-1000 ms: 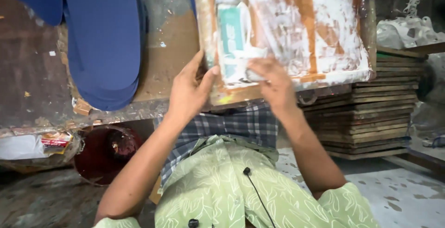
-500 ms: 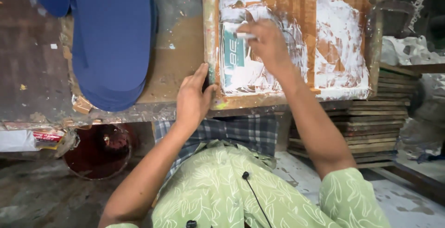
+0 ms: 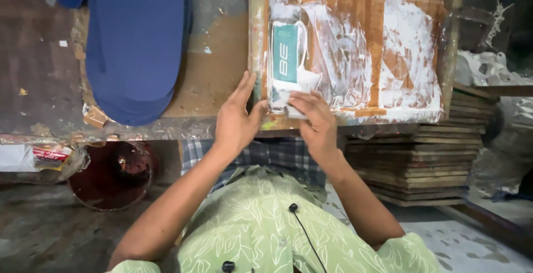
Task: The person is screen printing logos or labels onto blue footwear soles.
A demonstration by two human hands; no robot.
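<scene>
Workbench (image 3: 211, 90), worn and paint-stained, seen from above, with a wooden screen frame (image 3: 256, 40) lying flat at its near edge. Right hand (image 3: 315, 122) presses down on a squeegee (image 3: 302, 87) at the near end of the frame's mesh; the fingers curl over the tool and close on it, so the blade bears on the mesh where white ink (image 3: 405, 56) is spread. Left hand (image 3: 237, 119) rests flat and spread against the frame's left rail near its corner, holding nothing; placed so, it appears to steady the frame against the pull of the blade. Beneath the mesh a teal stencil strip (image 3: 285, 54) shows beside the squeegee, with orange tape bands (image 3: 373, 29) masking the rest of the mesh. Left of the frame, well apart from both hands, lies a stack of blue soles (image 3: 136, 45), its rounded end towards the bench edge. Below the bench, under the left forearm, stands a dark red bucket (image 3: 114, 173); to the right, a pile of wooden boards (image 3: 422, 162). Green patterned clothing (image 3: 266, 223) fills the foreground.
</scene>
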